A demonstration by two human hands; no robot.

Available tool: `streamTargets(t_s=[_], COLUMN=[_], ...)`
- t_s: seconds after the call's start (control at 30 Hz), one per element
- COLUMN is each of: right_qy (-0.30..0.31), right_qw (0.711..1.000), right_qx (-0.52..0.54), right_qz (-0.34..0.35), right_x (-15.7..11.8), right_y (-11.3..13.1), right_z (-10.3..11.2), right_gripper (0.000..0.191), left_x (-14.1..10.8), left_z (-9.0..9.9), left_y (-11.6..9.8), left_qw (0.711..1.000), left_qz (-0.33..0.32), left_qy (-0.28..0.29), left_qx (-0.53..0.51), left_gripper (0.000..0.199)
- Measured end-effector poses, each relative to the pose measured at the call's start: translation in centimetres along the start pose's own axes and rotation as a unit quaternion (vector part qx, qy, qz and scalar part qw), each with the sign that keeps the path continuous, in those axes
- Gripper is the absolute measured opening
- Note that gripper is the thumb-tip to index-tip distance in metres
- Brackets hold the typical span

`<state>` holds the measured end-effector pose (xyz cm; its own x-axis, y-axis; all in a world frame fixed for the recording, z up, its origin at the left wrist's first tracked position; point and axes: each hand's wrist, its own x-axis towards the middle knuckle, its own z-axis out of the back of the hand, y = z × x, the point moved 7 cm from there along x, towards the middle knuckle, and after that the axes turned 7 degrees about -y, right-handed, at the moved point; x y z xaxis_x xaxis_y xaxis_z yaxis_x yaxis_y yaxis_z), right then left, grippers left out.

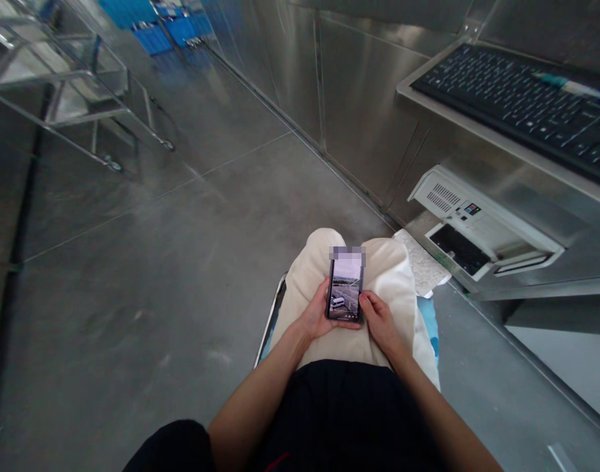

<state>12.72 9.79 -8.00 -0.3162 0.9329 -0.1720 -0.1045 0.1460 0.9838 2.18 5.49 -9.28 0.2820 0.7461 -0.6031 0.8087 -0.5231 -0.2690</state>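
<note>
A smartphone (346, 285) with a lit screen lies above my lap, its picture showing a pale sky and a white vehicle. My left hand (316, 313) wraps around its left side and lower back. At the lower right edge, the curled fingers and thumb of my right hand (377, 316) grip the phone. Both forearms come in from the bottom of the view. Beneath the hands are my light beige trousers (304, 275). I sit on a seat with a blue cover (429, 321).
A keyboard (516, 105) rests on a metal shelf at right, with a pen-like item on it. Below stands a white printer-like device (481, 219). A wheeled metal rack (88, 98) is at upper left, and blue bins (152, 39) stand farther back. Grey floor (147, 295) lies to the left.
</note>
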Motion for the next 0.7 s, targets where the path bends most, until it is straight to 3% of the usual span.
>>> streamTargets(t_s=[0.7], right_qy=[0.004], right_qw=[1.0], right_qx=[0.013], right_qz=[-0.006], right_x=[0.04], right_y=[-0.6], right_z=[0.01], right_gripper=[0.03], left_x=[-0.08], left_z=[-0.06], left_y=[-0.02], left_qw=[1.0], left_qz=[0.003], left_qy=[-0.002], left_qx=[-0.002], left_gripper=[0.059])
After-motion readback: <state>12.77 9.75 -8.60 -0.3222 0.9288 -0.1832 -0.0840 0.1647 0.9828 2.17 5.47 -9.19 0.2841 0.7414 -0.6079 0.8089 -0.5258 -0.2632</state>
